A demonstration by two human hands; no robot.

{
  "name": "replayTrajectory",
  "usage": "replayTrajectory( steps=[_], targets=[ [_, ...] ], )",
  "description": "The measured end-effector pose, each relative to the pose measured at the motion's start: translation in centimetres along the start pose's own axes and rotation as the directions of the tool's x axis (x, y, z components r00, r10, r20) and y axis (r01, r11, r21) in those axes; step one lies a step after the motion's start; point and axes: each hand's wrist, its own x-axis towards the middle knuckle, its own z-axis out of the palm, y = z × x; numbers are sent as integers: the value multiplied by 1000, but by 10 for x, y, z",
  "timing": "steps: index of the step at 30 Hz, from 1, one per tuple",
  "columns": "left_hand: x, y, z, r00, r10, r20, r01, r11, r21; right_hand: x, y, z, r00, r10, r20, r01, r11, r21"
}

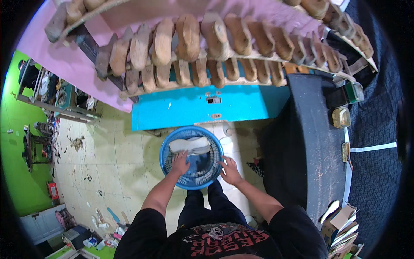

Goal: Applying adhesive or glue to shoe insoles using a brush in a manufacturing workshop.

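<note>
Below me is a round blue plastic basket (162, 166) with slatted sides. A few white shoe soles (189, 145) lie together in its far half, overlapping one another. My left hand (180, 164) reaches into the basket, its fingertips at the near edge of the soles and its thumb apart; it does not close around them. At the basket's right rim is my right hand (231, 171), fingers parted and fingertips touching or very close to the rim. Whether they press on it I cannot tell.
Rows of wooden shoe lasts (187, 39) fill shelves ahead, above a bright blue panel (172, 108). A dark-topped table (321, 151) stands at the right, with a box of sole pieces (343, 222) near its close end. Scraps (88, 177) litter the tiled floor at left.
</note>
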Motion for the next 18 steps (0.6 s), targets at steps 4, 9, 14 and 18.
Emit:
replayTrajectory(
  steps=[4,9,14,18],
  targets=[
    [-58,-29,6,998,-46,-51,25,938,-346,-48,2,-19,995,81,64,-81,997,-6],
    [-108,-2,-13,980,-198,-33,151,838,-525,-74,-12,-49,795,514,322,-562,824,70],
    [-103,-22,32,938,-277,-209,62,727,-684,-64,-36,-14,863,432,260,-472,875,112],
    [-85,13,27,969,-231,82,195,524,-829,-29,-87,13,993,106,-44,-99,985,140]
  ],
)
